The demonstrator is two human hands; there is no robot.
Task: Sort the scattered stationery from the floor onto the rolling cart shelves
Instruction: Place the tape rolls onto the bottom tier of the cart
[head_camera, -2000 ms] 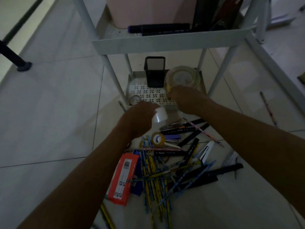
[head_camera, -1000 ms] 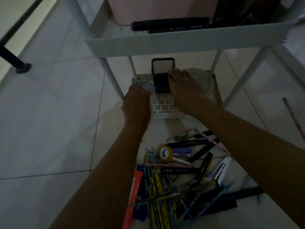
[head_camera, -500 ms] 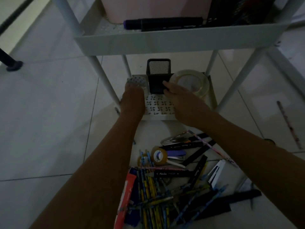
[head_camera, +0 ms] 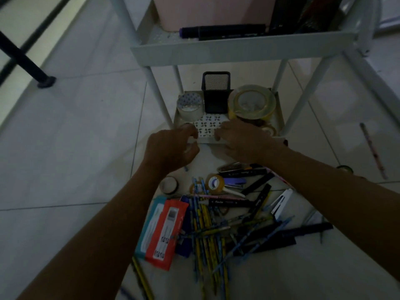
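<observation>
At the bottom shelf's (head_camera: 229,140) front edge, both hands hover with nothing held: left hand (head_camera: 171,149) loosely curled, right hand (head_camera: 244,140) relaxed. Next comes reaching for the floor pile (head_camera: 218,215).

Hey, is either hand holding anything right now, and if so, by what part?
Nothing is plainly held. The left hand hangs loosely curled and empty at the front edge of the bottom shelf; the right hand lies over that edge, with nothing visible in its fingers.
</observation>
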